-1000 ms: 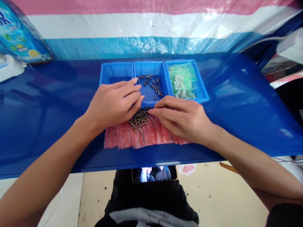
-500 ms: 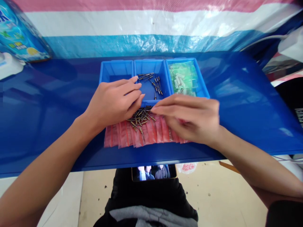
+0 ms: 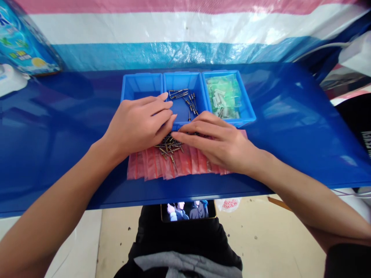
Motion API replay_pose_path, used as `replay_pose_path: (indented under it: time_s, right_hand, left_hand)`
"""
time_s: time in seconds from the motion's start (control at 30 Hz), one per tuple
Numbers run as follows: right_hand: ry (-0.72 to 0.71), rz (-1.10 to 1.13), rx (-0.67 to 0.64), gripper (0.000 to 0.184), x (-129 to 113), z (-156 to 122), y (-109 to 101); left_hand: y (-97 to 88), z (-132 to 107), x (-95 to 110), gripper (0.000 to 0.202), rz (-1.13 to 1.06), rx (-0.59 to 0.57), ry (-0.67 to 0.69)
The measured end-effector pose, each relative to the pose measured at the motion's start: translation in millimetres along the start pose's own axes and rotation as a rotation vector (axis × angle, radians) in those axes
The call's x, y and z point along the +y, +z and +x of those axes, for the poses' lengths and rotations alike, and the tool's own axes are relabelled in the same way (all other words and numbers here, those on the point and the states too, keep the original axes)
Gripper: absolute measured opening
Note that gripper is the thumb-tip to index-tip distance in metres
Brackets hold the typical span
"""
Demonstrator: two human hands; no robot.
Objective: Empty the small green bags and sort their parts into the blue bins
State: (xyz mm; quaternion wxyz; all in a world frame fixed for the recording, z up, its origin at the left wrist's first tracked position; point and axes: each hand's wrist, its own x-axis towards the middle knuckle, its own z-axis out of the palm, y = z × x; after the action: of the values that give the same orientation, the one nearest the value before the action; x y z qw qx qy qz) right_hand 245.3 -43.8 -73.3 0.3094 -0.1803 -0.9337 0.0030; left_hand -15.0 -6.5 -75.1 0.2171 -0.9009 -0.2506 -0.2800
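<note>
A heap of blind rivets [image 3: 171, 146] lies on a row of small pink-red plastic bags [image 3: 185, 166] in front of the bins. My left hand [image 3: 142, 121] rests over the front edge of the bins, its fingers stretched to the right and nothing visible in them; the thumb side is partly hidden. From the right, my right hand [image 3: 220, 141] lies low over the bags. Its fingers are extended, and the fingertips touch the rivet heap. More rivets [image 3: 190, 103] are scattered in the middle blue bin [image 3: 182, 79], just beyond both hands.
The right blue bin [image 3: 249, 110] contains green-tinted bags with white pieces. Another blue bin [image 3: 142, 79] stands at the left. A blue detergent pack [image 3: 29, 50] is on the blue table [image 3: 295, 127] at far left. Below the table edge, a phone [image 3: 188, 211] plays video on the lap.
My right hand has moved left and flattened, its fingers spreading from a pinch onto the rivet heap. My left hand has stayed in place.
</note>
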Motion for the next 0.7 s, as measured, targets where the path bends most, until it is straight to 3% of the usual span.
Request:
replay_pose_path:
  time_s: [0.2,0.43,0.57,0.7]
  right_hand:
    - [0.259,0.189,0.127,0.04,-2,4,-12]
    - [0.345,0.379,0.097,0.017,-3,4,-14]
    - [0.417,0.323,0.218,0.007,-5,5,-16]
    - [0.571,0.515,0.225,0.007,-6,6,-18]
  left_hand:
    - [-0.2,-1,-1,0.018,-0.04,-0.027,-0.004]
    - [0.0,1,2,0.015,-0.02,0.015,-0.014]
    - [0.0,2,2,0.018,-0.024,0.002,-0.018]
    - [0.6,3,3,0.018,-0.014,0.022,-0.014]
